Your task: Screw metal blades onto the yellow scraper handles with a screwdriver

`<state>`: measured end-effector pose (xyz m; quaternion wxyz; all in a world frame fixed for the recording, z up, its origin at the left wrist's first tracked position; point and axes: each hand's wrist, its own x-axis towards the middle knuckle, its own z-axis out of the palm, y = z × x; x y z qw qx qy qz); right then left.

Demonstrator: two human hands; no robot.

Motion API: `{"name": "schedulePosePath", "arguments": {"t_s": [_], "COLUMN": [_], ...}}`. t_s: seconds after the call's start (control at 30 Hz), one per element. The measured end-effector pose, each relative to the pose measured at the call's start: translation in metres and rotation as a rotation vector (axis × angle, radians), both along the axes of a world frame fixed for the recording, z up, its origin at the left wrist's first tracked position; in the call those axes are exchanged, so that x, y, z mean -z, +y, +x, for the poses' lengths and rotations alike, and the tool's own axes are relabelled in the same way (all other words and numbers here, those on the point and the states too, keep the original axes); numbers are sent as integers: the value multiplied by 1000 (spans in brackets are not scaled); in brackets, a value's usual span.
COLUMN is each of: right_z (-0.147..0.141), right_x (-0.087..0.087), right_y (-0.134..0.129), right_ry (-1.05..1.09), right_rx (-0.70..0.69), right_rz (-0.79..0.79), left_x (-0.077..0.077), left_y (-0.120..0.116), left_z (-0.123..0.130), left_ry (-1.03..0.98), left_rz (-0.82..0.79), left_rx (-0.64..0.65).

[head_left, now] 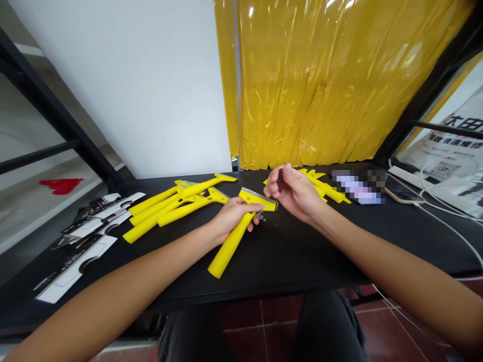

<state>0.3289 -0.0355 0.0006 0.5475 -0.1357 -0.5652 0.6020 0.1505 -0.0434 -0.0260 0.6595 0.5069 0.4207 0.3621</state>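
Packaging cards (75,261), black and white with a round cut-out, sit fanned along the bench (264,266) well left of the left hand (234,217). Just left of that hand there's a pile of yellow scrapers (166,206), all crossed over each other, so you can't really count them.

Left hand is closed around a yellow scraper (230,244), with the handle angled down toward me and the metal-edged head (256,199) up top. Tiny metal bits (260,216) lie on the bench just under that head, between the hands, but they're too small to tell if they're screws or washers.

Right hand (294,193) is pinching a small screwdriver (279,180) with a dark red handle against the scraper head. The fingers hide most of the shaft, so I can't see exactly where the tip lands.

Right behind that hand are more yellow scrapers (324,187), partly blocked by it. Further right there's a pixelated blob (358,187) that's impossible to make out, then a power strip (407,176) with white cables. A yellow plastic curtain (313,85) hangs behind the bench, and a printed poster (449,146) gets cut off at the right edge.
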Motion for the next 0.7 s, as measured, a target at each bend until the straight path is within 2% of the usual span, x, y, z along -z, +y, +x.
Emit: {"name": "schedulePosePath", "arguments": {"t_s": [0.1, 0.17, 0.23, 0.33, 0.4, 0.47, 0.53, 0.63, 0.7], "right_z": [3, 7, 13, 22, 32, 53, 86, 153, 193], "right_x": [-1, -3, -4, -3, -3, -6, -12, -20, -21], "right_y": [1, 3, 6, 17, 28, 42, 55, 67, 70], "right_ry": [-28, -80, -278, -720, -951, -1161, -1365, -1601, -1721], "right_rx": [8, 110, 292, 572, 718, 868, 1028, 1267, 1253], "right_rz": [9, 59, 202, 470, 521, 445, 332, 25, -136], "left_x": [-1, -3, -5, -5, -3, -1, 0, 0, -1], "left_y": [2, 3, 4, 6, 8, 8, 9, 8, 8], "left_z": [-2, -3, -4, -5, -6, -6, -7, -7, -7], "left_ry": [-10, -21, -27, -7, 9, 19, 28, 34, 40], "left_rz": [-11, -12, 6, 13, 1, 1, 9, 18, 30], "left_rx": [-75, -131, -168, -188, -192, -194, -201, -200, -179]}}
